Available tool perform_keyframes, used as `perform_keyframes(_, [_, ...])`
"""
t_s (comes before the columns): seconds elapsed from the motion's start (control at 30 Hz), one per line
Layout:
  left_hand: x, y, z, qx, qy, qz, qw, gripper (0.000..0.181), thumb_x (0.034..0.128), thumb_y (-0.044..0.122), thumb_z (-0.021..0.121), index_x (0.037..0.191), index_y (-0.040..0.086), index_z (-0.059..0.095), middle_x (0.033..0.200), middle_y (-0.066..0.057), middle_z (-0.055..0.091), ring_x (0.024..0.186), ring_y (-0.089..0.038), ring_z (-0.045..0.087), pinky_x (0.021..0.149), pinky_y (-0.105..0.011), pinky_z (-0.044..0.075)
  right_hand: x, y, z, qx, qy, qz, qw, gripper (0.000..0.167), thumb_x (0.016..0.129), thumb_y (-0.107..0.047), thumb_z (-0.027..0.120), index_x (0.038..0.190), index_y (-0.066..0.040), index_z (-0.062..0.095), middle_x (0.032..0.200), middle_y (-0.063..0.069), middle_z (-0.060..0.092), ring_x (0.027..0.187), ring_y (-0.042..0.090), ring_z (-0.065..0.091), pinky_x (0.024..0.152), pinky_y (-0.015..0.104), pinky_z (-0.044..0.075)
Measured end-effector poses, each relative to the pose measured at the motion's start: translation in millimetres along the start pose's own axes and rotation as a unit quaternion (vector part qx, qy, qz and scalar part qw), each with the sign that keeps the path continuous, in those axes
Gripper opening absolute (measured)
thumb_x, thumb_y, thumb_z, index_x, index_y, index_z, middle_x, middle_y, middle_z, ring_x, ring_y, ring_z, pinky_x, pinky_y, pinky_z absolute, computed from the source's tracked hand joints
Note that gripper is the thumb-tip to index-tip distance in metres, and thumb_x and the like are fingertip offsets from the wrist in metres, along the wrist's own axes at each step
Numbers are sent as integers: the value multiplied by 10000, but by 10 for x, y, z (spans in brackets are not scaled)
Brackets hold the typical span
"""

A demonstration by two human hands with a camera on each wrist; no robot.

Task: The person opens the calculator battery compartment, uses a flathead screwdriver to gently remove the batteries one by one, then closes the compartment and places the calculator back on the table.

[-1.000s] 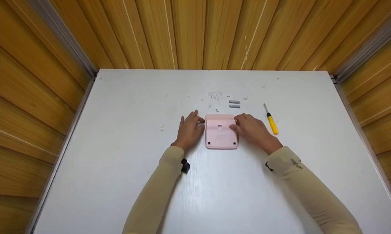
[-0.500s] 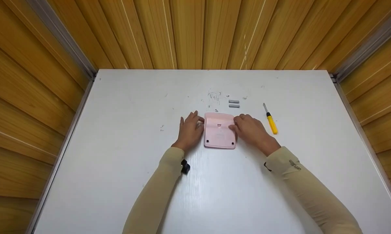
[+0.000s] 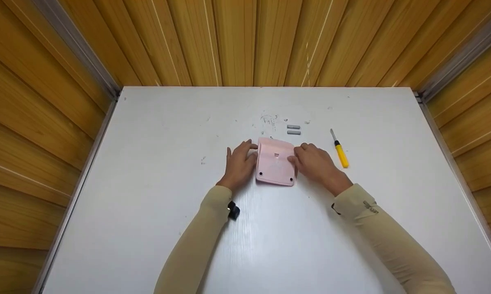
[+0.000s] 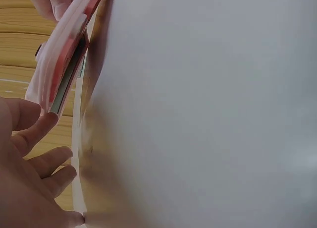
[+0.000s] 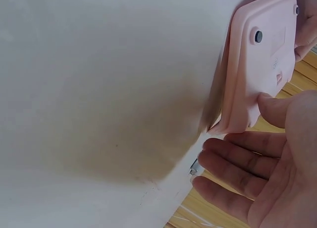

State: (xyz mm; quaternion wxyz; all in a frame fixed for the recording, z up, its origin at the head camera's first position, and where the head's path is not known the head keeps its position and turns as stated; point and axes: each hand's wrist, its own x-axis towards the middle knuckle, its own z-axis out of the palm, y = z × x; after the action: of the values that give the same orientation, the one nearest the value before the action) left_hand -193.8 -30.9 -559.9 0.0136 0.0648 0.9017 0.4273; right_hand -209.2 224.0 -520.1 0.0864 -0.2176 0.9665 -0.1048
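Observation:
A pink calculator, back side up with small black feet, stands tilted in the head view, its left side raised off the white table. My left hand pinches its left edge between thumb and finger; in the left wrist view those fingertips meet the calculator's end, where a dark panel shows on the underside. On the opposite edge my right hand holds it, the thumb on the back and the fingers at the edge, as the right wrist view shows. Most of the front face is hidden.
Two small grey batteries lie side by side beyond the calculator. A screwdriver with a yellow handle lies to the right of my right hand. Dark marks spot the white table, and wood-look panels rise behind it.
The calculator has gone from lying nearly flat to tilting, its left side lifting and its far left corner moving up. Both hands stay at its edges with little movement.

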Motion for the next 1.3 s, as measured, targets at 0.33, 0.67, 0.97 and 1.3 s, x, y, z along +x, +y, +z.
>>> perform_keyframes(0.33, [-13, 40, 17, -519, 20, 266, 9983, 375, 1123, 322, 511, 1418, 125, 629, 1632, -104, 472, 1560, -299, 336, 1264, -638, 2, -20, -73, 28, -257, 647, -634, 9956, 302, 1099, -264, 591, 1218, 12, 621, 1061, 181, 621, 932, 365, 591, 792, 503, 546])
perform_keyframes(0.67, [9, 140, 9, -943, 32, 453, 9945, 406, 1122, 322, 515, 1460, 121, 615, 1628, -106, 476, 1555, -289, 348, 1269, -631, 66, -36, -192, 35, 93, 564, -412, 9975, 445, 1114, -279, 530, 1455, 8, 517, 1228, 217, 634, 1030, 352, 632, 922, 497, 592])
perform_keyframes(0.97, [10, 194, 15, -1207, 34, 754, 9898, 430, 1132, 312, 472, 1487, 110, 610, 1625, -98, 483, 1540, -292, 375, 1273, -605, 123, -57, -211, 27, 956, 494, -185, 9940, 528, 1115, -247, 488, 1561, 33, 444, 1417, 251, 595, 1227, 403, 642, 1081, 540, 507])
perform_keyframes(1.3, [-4, 243, 24, -1295, -119, 781, 9884, 474, 1136, 355, 463, 1526, 118, 590, 1636, -95, 469, 1535, -303, 375, 1257, -489, 259, -77, -241, -45, 1847, 582, 240, 9808, 632, 1133, -472, 426, 1505, 23, 549, 1442, 229, 612, 1249, 407, 628, 1093, 565, 480])
